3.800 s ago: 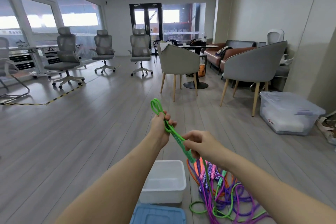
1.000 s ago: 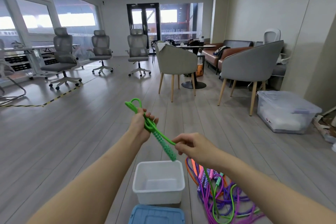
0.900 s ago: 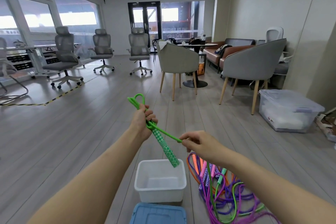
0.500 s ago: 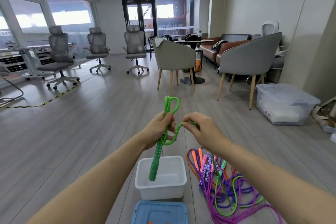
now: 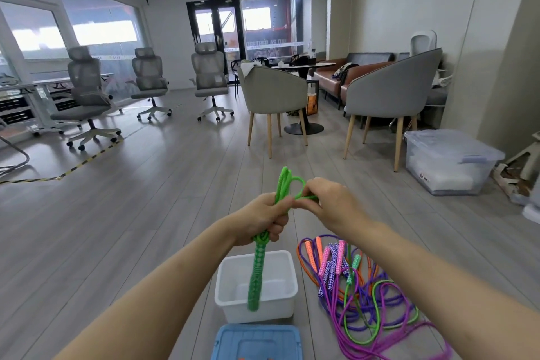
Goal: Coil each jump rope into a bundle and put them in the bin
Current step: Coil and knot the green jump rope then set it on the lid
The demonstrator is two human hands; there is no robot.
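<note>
My left hand [image 5: 264,221] is closed around a folded green jump rope [image 5: 284,184], whose loops stick up above my fist. Its patterned green handle [image 5: 255,280] hangs straight down over the white bin [image 5: 233,295] on the floor. My right hand [image 5: 330,204] pinches a strand of the same green rope right beside my left thumb. A tangle of loose jump ropes [image 5: 359,295], purple, orange, pink and green, lies on the floor to the right of the bin.
A blue lid [image 5: 257,342] lies on the floor in front of the bin. A clear lidded storage box [image 5: 447,161] stands at the right by the wall. Grey armchairs [image 5: 388,96], a round table and office chairs [image 5: 87,96] stand farther back on the wood floor.
The green rope has swung from a slant to upright, its handle now hanging over the bin. My right hand has moved up to my left fist, winding a strand around the bundle.
</note>
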